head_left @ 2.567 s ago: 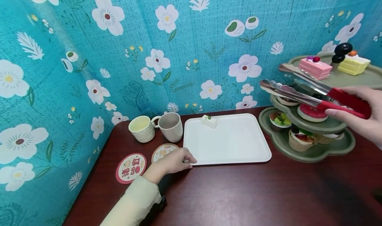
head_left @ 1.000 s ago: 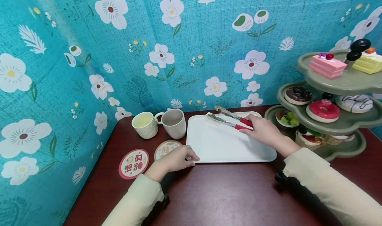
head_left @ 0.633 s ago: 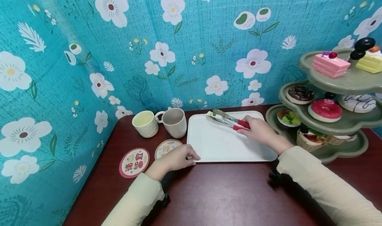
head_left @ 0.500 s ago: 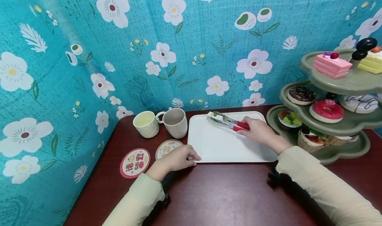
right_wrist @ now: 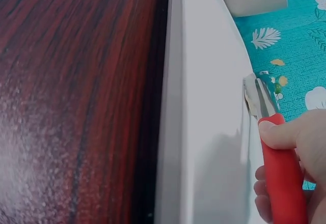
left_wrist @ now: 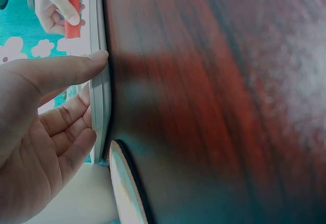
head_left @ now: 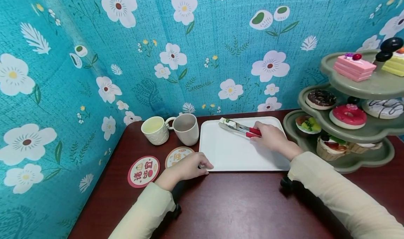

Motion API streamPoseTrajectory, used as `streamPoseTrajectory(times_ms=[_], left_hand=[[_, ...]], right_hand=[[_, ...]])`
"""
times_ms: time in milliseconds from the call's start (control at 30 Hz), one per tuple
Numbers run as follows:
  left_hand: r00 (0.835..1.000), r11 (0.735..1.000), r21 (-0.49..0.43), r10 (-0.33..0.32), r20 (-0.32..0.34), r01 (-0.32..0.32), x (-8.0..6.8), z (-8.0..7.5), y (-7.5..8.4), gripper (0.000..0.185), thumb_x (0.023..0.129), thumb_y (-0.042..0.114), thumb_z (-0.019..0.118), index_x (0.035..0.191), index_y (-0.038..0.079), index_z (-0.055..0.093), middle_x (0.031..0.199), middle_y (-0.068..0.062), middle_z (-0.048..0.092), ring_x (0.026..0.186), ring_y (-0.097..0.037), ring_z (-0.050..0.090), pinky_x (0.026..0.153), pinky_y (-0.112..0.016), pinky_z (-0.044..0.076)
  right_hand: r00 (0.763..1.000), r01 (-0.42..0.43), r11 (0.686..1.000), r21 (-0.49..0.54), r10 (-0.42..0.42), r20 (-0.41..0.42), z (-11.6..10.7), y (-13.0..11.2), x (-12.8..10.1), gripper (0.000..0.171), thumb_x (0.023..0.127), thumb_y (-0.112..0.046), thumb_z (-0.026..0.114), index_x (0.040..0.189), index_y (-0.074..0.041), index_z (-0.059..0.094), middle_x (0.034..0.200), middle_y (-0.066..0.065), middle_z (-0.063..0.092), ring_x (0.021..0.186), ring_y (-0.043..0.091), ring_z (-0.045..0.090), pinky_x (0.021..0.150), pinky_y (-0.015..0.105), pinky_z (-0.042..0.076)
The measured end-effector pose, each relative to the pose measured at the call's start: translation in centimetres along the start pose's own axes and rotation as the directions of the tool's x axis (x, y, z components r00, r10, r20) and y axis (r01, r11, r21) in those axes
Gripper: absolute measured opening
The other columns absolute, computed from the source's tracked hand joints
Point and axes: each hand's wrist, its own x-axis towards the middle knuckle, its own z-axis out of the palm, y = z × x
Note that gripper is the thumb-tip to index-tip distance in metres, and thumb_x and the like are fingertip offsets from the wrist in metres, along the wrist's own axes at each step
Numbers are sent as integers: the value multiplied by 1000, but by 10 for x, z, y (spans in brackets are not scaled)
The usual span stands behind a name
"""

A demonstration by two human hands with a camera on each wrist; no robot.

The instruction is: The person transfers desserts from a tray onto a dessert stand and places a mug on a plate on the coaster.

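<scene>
My right hand (head_left: 269,136) grips the red handles of metal tongs (head_left: 241,128) over the back left part of the white tray (head_left: 240,151). The tongs' tips lie on either side of a small white cake slice (head_left: 228,122) with a green topping, near the tray's back left corner. In the right wrist view, thumb and fingers wrap round the red handle (right_wrist: 282,178). My left hand (head_left: 190,166) holds the tray's front left corner. The left wrist view shows its thumb on the front rim (left_wrist: 100,102) and the curled fingers round the side.
Left of the tray stand a pale yellow cup (head_left: 155,131) and a grey mug (head_left: 186,129). Two round coasters, one red (head_left: 143,171) and one orange (head_left: 177,155), lie before them. A green three-tier stand (head_left: 356,134) with several toy cakes and doughnuts rises on the right.
My right hand has brought the tongs from the stand leftward over the tray, and the tongs have narrowed around the white cake slice. My left hand stays at the tray corner.
</scene>
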Motion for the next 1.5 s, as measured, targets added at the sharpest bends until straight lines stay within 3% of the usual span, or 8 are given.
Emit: streamPoseTrajectory(times_ms=[433,667,900,1500], left_hand=[[1000,1000,-2,-8,-2,8,-1,0,3,18,91,1,75,108,6,80,99,-2,69,96,-15,63,86,-28,53],[1000,1000,-11,-27,5,27,0,1,2,18,90,1,76,107,6,80,97,-1,69,95,-15,63,85,-28,53],[1000,1000,-16,0,-4,0,-1,2,2,18,90,0,75,106,5,80,98,-2,69,96,-15,63,85,-28,53],[1000,1000,-10,8,-9,-8,-1,3,1,17,89,-1,75,105,4,80,97,-2,70,97,-16,64,86,-29,53]], right_hand=[[1000,2,999,-35,-3,-21,-4,1,-4,31,92,-22,77,112,-3,62,95,16,70,78,28,62,71,47,50],[1000,-20,999,-49,20,-10,-12,1,-7,29,92,-24,77,110,-5,65,92,13,69,76,25,60,64,43,47],[1000,-23,999,-35,23,1,-22,0,-16,31,93,-26,76,114,-5,66,94,12,70,74,24,59,63,41,46],[995,80,992,-101,-86,-56,-49,-9,-55,33,89,-26,81,111,-5,68,81,4,68,67,18,58,58,37,46]])
